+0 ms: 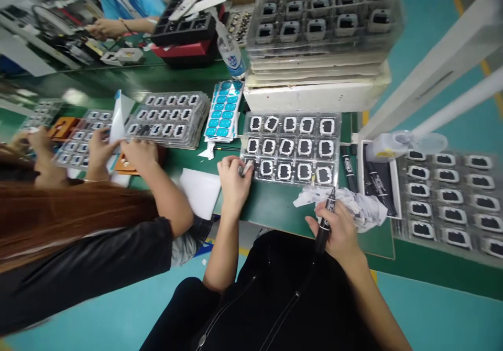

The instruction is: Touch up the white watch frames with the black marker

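Note:
My left hand [232, 177] reaches to the front left corner of a clear plastic tray [340, 146] and pinches a small white-framed part [247, 168] there. The tray holds several such parts with dark centres in rows. My right hand [338, 225] rests at the table's near edge and grips a black marker pen [326, 220], tip pointing up toward the tray. A crumpled white wipe [361, 207] lies just right of that hand.
A co-worker's hands [118, 152] work on trays [168, 118] at the left. A sheet of blue stickers [223, 110] lies between. Stacked trays [322, 21] stand behind, more parts [448, 199] and boxed markers [377, 178] at the right. Another person sits at the back left.

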Motion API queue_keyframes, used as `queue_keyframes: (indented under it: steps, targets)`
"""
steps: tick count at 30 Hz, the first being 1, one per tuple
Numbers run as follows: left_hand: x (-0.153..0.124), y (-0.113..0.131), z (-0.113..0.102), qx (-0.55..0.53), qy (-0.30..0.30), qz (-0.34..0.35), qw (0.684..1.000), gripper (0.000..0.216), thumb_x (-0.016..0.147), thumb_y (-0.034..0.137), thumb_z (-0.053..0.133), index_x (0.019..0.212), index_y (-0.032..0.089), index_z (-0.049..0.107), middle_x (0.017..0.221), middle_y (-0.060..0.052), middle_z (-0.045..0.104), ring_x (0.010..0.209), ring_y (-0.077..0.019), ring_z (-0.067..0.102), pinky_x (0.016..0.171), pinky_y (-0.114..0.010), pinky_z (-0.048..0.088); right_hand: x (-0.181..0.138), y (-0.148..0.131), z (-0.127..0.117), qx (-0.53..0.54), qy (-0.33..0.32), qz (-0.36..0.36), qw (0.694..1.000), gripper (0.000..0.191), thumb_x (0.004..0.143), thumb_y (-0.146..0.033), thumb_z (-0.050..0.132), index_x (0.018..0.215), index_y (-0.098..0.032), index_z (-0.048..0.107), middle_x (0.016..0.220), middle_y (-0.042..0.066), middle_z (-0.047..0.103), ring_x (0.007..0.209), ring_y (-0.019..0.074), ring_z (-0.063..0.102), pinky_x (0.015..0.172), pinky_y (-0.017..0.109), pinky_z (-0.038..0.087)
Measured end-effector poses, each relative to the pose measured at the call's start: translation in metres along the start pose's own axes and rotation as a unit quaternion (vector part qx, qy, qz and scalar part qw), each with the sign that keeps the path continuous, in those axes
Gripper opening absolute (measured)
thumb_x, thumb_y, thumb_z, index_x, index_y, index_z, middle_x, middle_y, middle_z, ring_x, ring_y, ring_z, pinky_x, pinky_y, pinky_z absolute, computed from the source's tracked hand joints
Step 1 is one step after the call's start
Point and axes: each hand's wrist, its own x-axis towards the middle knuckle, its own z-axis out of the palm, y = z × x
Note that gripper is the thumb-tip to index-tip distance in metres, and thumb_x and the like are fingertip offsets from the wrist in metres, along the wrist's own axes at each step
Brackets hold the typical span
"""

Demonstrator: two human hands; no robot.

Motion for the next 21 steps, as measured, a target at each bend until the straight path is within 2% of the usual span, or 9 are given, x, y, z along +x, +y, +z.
queue_keyframes:
  steps: [2,4,6,7,10,12,14,17,21]
  targets:
    - [-0.006,0.001,0.002,-0.040,0.023,0.003,0.999,0.023,0.098,0.026,0.076,0.086,0.024,0.057,0.121,-0.013,0.074,0.115,-0.0314,0.065,0.104,-0.046,0.052,-0.002,0.005,0.000,0.007,0.003,-0.006,1.000,0.038,0.097,-0.007,0.084,0.126,-0.015,0.061,0.109,0.016,0.071,0.094,0.0302,0.067,0.080,0.043,0.056]
    - [-0.014,0.006,0.002,-0.110,0.055,-0.032,0.992,0.025,0.102,0.029,0.074,0.085,0.024,0.056,0.107,-0.008,0.077,0.103,-0.0253,0.069,0.095,-0.039,0.054,-0.004,0.010,-0.001,0.018,0.009,-0.012,1.000,0.039,0.096,-0.006,0.084,0.128,-0.014,0.062,0.108,0.016,0.071,0.093,0.0300,0.067,0.078,0.042,0.056]
    - [-0.023,0.017,0.001,-0.228,0.080,-0.099,0.965,0.026,0.103,0.036,0.076,0.089,0.024,0.057,0.091,-0.003,0.075,0.088,-0.0191,0.072,0.082,-0.032,0.055,-0.004,0.013,-0.002,0.022,0.014,-0.010,1.000,0.036,0.096,-0.005,0.081,0.126,-0.015,0.065,0.105,0.013,0.069,0.089,0.0281,0.065,0.075,0.041,0.054]
    - [-0.029,0.026,0.001,-0.301,0.078,-0.135,0.941,0.027,0.102,0.040,0.079,0.094,0.024,0.059,0.088,-0.001,0.075,0.084,-0.0174,0.073,0.076,-0.029,0.054,-0.004,0.013,-0.003,0.020,0.020,-0.010,1.000,0.035,0.096,-0.004,0.080,0.126,-0.016,0.066,0.102,0.012,0.068,0.086,0.0273,0.064,0.073,0.040,0.054]
    - [-0.050,0.058,0.002,-0.505,-0.001,-0.212,0.837,0.043,0.095,0.048,0.089,0.120,0.024,0.064,0.090,-0.002,0.080,0.086,-0.0188,0.081,0.066,-0.024,0.054,-0.004,0.011,-0.001,0.026,0.033,-0.008,0.999,0.038,0.100,-0.010,0.078,0.137,-0.019,0.070,0.094,0.008,0.067,0.079,0.0257,0.064,0.068,0.039,0.053]
    - [-0.066,0.080,0.003,-0.579,-0.077,-0.239,0.776,0.057,0.092,0.050,0.093,0.134,0.024,0.065,0.095,-0.005,0.083,0.087,-0.0213,0.084,0.065,-0.026,0.059,-0.005,0.008,0.001,0.044,0.054,0.005,0.998,0.049,0.106,-0.023,0.073,0.155,-0.019,0.064,0.093,0.008,0.071,0.077,0.0265,0.067,0.067,0.041,0.056]
    - [-0.080,0.098,0.005,-0.614,-0.141,-0.255,0.734,0.061,0.090,0.052,0.094,0.137,0.023,0.068,0.100,-0.007,0.083,0.087,-0.0235,0.085,0.071,-0.032,0.068,-0.006,0.005,0.003,0.065,0.092,0.043,0.993,0.060,0.112,-0.036,0.067,0.168,-0.020,0.052,0.101,0.011,0.077,0.080,0.0284,0.073,0.068,0.043,0.061]
    - [-0.095,0.115,0.008,-0.634,-0.202,-0.269,0.697,0.056,0.087,0.054,0.096,0.129,0.023,0.074,0.105,-0.008,0.083,0.091,-0.0271,0.086,0.077,-0.040,0.074,-0.006,0.000,0.003,0.083,0.127,0.085,0.985,0.059,0.110,-0.040,0.068,0.165,-0.025,0.054,0.110,0.012,0.080,0.086,0.0303,0.077,0.073,0.047,0.065]
    - [-0.101,0.121,0.014,-0.629,-0.239,-0.284,0.683,0.051,0.087,0.054,0.096,0.119,0.020,0.075,0.106,-0.008,0.084,0.092,-0.0270,0.087,0.074,-0.036,0.075,0.000,-0.008,0.000,0.099,0.132,0.090,0.982,0.035,0.107,-0.037,0.073,0.140,-0.027,0.075,0.096,0.008,0.076,0.084,0.0288,0.072,0.075,0.048,0.063]
